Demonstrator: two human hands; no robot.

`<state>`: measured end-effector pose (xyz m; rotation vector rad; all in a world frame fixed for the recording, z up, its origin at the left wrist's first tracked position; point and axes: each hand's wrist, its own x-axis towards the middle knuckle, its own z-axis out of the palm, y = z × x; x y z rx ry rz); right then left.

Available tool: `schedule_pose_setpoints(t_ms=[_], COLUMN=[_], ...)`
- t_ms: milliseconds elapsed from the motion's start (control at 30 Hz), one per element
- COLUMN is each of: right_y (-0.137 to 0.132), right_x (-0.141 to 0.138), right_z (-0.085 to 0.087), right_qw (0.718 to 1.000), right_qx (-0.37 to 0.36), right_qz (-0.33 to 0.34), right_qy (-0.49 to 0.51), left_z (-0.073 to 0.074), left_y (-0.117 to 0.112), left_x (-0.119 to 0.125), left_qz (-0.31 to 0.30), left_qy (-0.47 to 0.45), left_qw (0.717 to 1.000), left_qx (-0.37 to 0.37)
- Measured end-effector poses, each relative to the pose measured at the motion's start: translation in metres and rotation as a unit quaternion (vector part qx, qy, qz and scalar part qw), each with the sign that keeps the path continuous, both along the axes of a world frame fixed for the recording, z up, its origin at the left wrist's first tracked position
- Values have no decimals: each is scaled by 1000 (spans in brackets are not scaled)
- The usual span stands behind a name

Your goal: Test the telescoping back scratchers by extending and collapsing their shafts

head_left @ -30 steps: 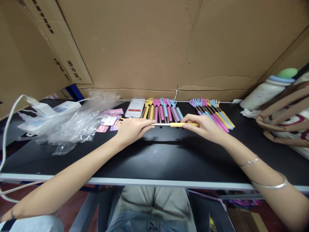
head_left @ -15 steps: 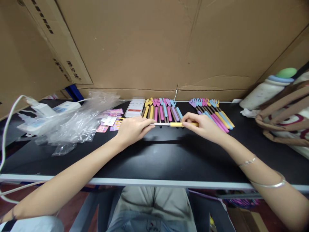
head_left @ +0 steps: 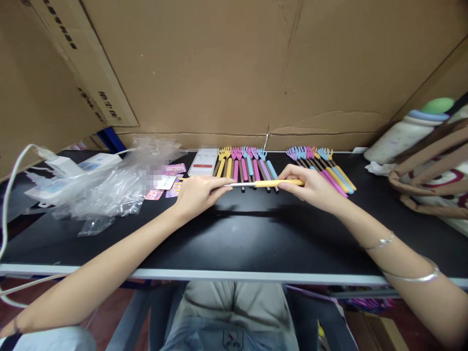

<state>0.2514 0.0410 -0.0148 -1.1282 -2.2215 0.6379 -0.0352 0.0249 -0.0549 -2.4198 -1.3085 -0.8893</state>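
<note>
Both of my hands hold one yellow-handled back scratcher point(head_left: 268, 184) level above the black table point(head_left: 234, 234). My left hand point(head_left: 199, 192) is closed around its metal rod and claw end. My right hand point(head_left: 310, 187) pinches the yellow grip. Just behind it lie two rows of like scratchers in yellow, pink, blue and purple: one group in the middle point(head_left: 245, 166) and one to the right point(head_left: 323, 168), claws pointing to the cardboard wall.
A phone point(head_left: 204, 163) lies behind my left hand. Clear plastic bags point(head_left: 109, 183), small cards point(head_left: 164, 183) and a white charger with cable point(head_left: 62, 166) fill the left. A bottle point(head_left: 402, 136) and a striped bag point(head_left: 431, 175) stand right. Cardboard point(head_left: 234, 68) walls the back.
My right hand has lifted slightly and tilted the yellow grip end up and to the right. The left hand has stayed almost where it was.
</note>
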Motion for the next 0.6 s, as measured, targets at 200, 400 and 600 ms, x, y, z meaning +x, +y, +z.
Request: schedule_pose_setpoints(t_ms=[200,400,600], right_y=[2,6,6], right_x=[9,13,7], right_z=[0,-6,-9], right_qw=[988,977,988], right_qx=[-147,-195,-139], right_qz=[54,75,40], right_qy=[-14,-39,-47], left_z=[1,2,0], left_y=[-4,-6,-5], left_x=[3,5,5], left_qz=[-1,-28,-12], left_qy=[22,40,50], left_qw=[999,995,995], left_qx=[41,90,85])
